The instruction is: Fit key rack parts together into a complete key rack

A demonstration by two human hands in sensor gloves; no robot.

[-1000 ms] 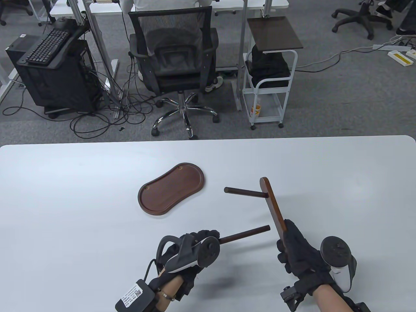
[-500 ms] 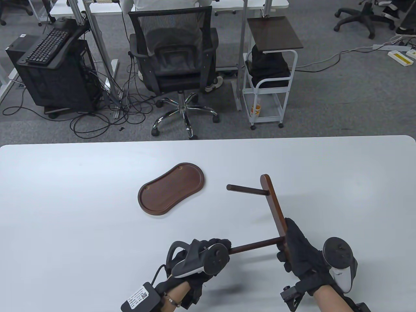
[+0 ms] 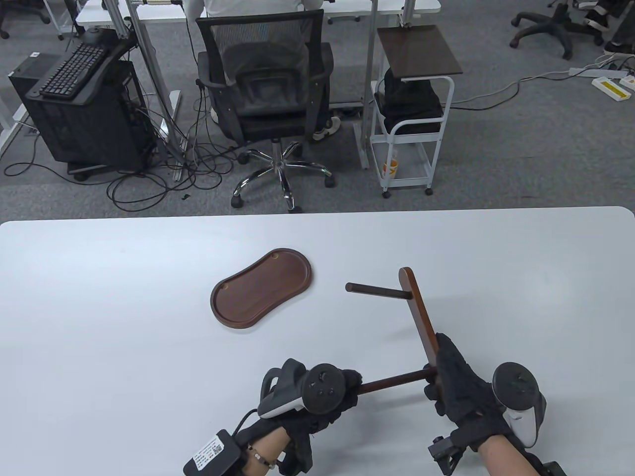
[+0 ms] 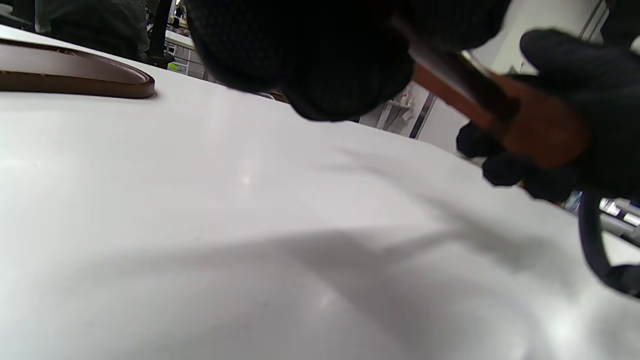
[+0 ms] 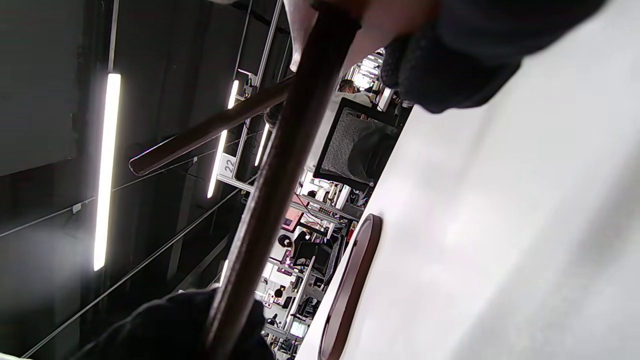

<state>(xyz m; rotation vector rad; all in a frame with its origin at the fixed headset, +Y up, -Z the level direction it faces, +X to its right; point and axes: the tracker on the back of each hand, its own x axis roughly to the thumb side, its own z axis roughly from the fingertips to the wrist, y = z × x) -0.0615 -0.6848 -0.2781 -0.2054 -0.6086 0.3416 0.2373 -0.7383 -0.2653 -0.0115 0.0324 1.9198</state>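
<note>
Right hand (image 3: pixel 459 384) grip clamped on slat (image 3: pixel 419 310), left hand (image 3: pixel 317 401) gripping dowel (image 3: pixel 394 382) meeting slat, wrist label (image 3: pixel 211 448) unreadable.

A plain white table top (image 3: pixel 124 297) carries a dark reddish-brown, glossy wooden oval tray (image 3: pixel 261 288), its rim a shade darker than its floor. At four o'clock from the tray, a flat wooden slat (image 3: pixel 419 312) shows warm red-brown on its broad face. The upper dowel peg (image 3: pixel 377 290) fixed to it is a darker chocolate brown. The lower dowel peg (image 3: pixel 394 382) is brown too, perhaps slightly redder, though blur in the left wrist view makes that uncertain. Both the left hand (image 3: pixel 317 404) and right hand (image 3: pixel 461 391) wear matte black knit gloves. Each tracker is black on top, white beneath.
</note>
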